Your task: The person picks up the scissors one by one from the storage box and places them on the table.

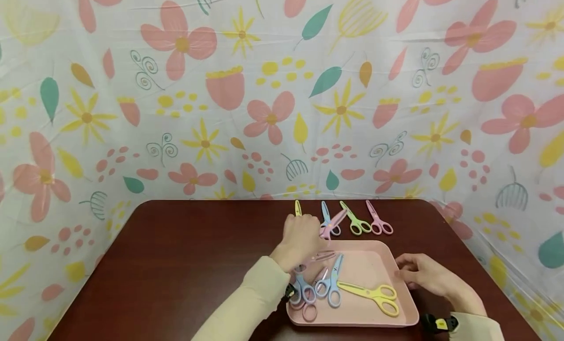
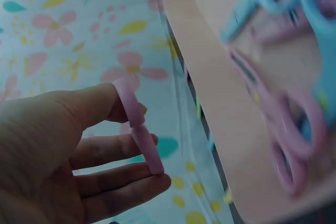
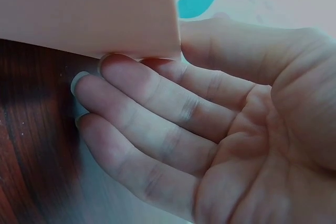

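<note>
My left hand (image 1: 301, 237) is above the tray's far left side and pinches a pair of pink scissors (image 1: 336, 222) by the handle. In the left wrist view, thumb and fingers hold the pink loops (image 2: 149, 150); the blades are hidden there. My right hand (image 1: 429, 276) holds the right side of a pink tray (image 1: 352, 325), its fingers curled at the lower edge and the thumb (image 3: 226, 43) by the tray's corner. Inside the tray lie yellow scissors (image 1: 374, 294), blue scissors (image 1: 335, 282) and several overlapping blue and pink ones at the left.
Behind the tray, yellow scissors (image 1: 298, 207), blue scissors (image 1: 325, 211), green scissors (image 1: 352, 218) and more pink scissors (image 1: 374, 217) lie in a row along the far edge of the dark brown table (image 1: 185, 262). A flowered cloth (image 1: 273, 61) hangs behind the table.
</note>
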{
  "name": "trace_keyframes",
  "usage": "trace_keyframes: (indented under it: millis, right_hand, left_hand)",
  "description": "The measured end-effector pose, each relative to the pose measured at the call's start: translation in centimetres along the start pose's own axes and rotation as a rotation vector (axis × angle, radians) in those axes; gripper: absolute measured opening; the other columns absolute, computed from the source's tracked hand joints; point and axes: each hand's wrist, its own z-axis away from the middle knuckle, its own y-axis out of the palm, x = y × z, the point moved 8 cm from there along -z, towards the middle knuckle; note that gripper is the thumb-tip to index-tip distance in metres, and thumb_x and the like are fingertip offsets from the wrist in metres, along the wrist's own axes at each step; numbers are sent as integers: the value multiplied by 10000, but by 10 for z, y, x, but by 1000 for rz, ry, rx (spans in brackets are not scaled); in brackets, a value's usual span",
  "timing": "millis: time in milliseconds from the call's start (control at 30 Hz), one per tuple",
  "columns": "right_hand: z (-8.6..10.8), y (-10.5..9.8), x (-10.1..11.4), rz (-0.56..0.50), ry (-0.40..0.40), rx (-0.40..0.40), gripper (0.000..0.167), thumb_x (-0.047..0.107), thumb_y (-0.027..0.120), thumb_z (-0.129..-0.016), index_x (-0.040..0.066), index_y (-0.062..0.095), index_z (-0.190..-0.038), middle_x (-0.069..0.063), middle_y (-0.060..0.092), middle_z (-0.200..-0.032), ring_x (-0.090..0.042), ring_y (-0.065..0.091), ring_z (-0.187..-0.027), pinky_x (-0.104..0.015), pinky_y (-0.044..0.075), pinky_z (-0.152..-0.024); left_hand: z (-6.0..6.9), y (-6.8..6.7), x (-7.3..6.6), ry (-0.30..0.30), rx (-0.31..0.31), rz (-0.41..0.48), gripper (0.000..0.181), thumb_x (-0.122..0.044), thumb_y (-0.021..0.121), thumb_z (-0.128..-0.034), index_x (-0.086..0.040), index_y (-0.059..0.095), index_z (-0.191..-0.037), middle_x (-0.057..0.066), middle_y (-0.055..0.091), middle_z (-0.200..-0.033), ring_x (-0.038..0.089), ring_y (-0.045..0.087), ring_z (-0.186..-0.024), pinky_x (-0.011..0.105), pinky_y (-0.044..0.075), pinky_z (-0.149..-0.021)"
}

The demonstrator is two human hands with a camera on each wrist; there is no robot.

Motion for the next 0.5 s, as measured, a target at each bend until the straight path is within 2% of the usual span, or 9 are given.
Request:
trace_keyframes:
  millis: [167,267,500]
  right_hand:
    - [1,0,1,-4,4,-6,302,88,634,-915,-110,567,-1133,-99,658,-879,-265,632,-787,-360,530,-659]
    - [1,-1,2,-7,1,-9,303,88,635,-914,-110,566,-1132,-101,658,-882,-268,634,-791,-371,533,-665]
    - [2,1,1,-10,-10,-8,304,77,635,-910,-114,566,-1136,-106,655,-879,-268,633,-792,-366,533,-663]
  left_hand:
    - [-3,3,33,-59,-19,8,402,-409,719,-765,-216,448,-539,-55,483,-598,163,511,-570,369,408,-616]
    - [-4,10,52,-105,-26,27,409,-416,731,-755,-206,460,-532,-38,493,-628,196,543,-596,384,436,-620]
    - [-4,28,82,-173,-28,84,396,-402,754,-734,-183,495,-531,1,508,-713,238,570,-665,391,448,-615]
